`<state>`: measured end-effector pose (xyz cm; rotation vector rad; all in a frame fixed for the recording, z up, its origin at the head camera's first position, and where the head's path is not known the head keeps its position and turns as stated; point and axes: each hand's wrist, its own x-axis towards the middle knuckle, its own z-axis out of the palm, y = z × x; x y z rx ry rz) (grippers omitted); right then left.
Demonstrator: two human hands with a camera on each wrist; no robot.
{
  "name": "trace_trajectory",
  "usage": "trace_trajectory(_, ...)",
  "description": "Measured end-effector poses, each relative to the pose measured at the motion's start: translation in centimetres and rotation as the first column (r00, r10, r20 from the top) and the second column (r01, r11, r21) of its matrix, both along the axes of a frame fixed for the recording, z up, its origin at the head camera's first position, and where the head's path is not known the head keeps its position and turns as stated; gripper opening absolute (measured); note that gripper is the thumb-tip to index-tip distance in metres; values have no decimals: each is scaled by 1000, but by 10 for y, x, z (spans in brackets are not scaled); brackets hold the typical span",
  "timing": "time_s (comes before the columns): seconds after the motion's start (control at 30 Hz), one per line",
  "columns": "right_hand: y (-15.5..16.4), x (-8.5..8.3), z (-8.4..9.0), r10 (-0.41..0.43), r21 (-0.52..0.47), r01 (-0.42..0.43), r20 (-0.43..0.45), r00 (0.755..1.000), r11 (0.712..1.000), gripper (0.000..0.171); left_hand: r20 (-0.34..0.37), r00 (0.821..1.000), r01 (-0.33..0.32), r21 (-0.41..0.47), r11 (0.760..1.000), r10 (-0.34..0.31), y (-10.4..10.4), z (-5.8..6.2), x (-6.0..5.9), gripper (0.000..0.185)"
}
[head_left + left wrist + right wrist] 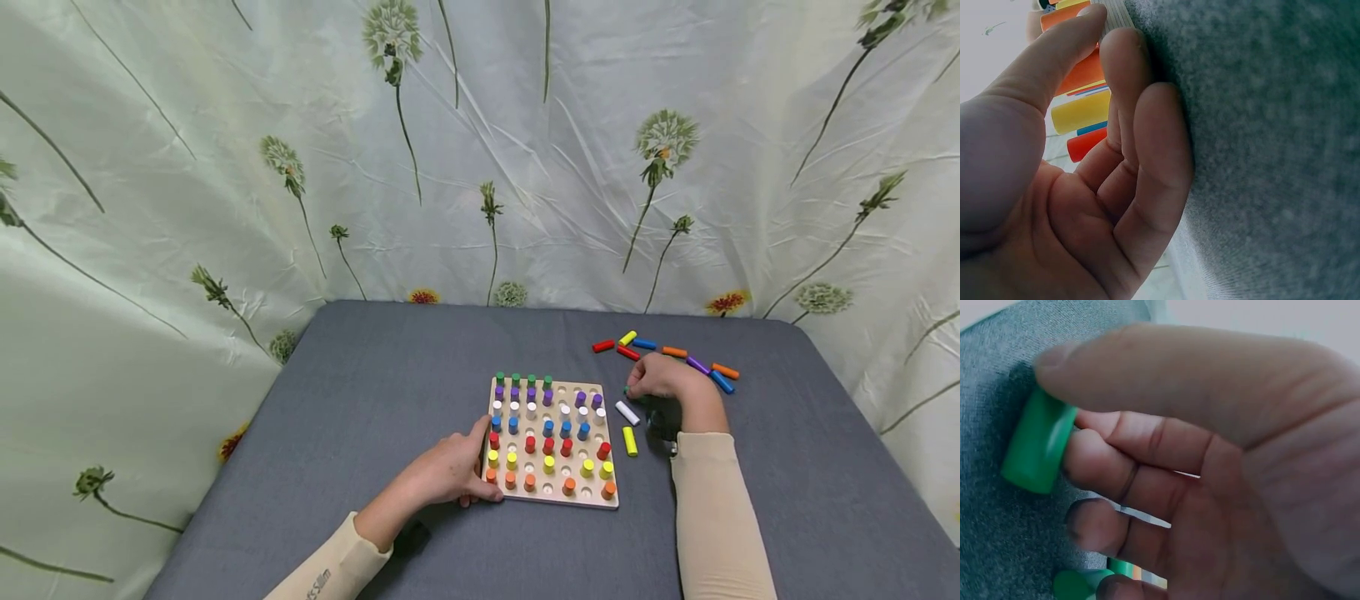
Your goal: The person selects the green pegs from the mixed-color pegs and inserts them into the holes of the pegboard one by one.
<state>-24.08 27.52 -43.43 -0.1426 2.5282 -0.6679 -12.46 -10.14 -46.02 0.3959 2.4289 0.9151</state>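
Observation:
A wooden pegboard (540,497) lies flat on the table, its colored pegs standing in rows: green farthest, then purple, white, blue, red, yellow and orange nearest. Open holes show between some pegs. My left hand (450,468) grips the board's near left corner, thumb along the front edge and fingers by the left side. Right of the board, my right hand (658,375) pinches a green peg (1038,444) between thumb and fingertips, close over the cloth. In the right wrist view, another green peg (1071,584) shows below the fingers, partly hidden.
A white peg (627,413) and a yellow peg (630,442) lie between the board and my right forearm. Beyond my right hand, loose red (603,346), blue (643,343), orange (675,352) and purple (698,365) pegs are scattered. A floral curtain (480,150) hangs behind the grey table (397,375).

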Motion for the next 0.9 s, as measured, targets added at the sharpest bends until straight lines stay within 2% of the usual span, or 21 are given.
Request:
trace_trajectory(0.13,2,0,1,-25,-7,25,-22,999,1000,15,7,1000,-6,-8,1000,6,0,0,0,116)
trace_trajectory(0.37,5,-4,-2,-68,19,70,-113,991,997,21,5,1000,-7,-14,1000,7,0,0,1,117)
trace_trajectory(0.6,2,-6,0,-94,20,99,-174,980,995,21,3,1000,-4,-10,1000,4,0,-1,1,117)
trace_trajectory(0.73,0,-6,2,-87,-23,84,-236,968,996,21,3,1000,-4,-8,1000,4,0,-1,1,117)
trace_trajectory(0.9,-6,-4,5,-56,-104,26,-302,952,994,19,5,1000,-11,-3,1000,11,0,0,1,117)
